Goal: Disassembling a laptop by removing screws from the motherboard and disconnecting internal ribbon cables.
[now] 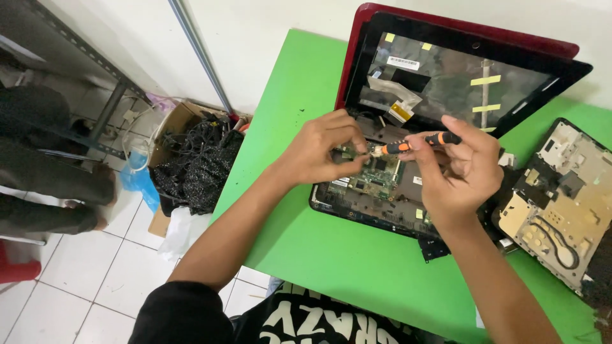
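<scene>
Left hand (322, 150): fingertips pinched on the small green circuit board (373, 175), steadying it. Right hand (462, 165): closed around a slim orange-and-black screwdriver (417, 143), tip lying level toward the left fingertips. Board: inside the opened base of a red-lidded laptop (459, 70) with its screen panel removed, toward the green table's (331, 255) far edge, directly beneath and between both hands. Handling advice: seat the tip squarely, keep the board pinned, turn gently. Removed grey inner cover plate (561, 197): right edge.
</scene>
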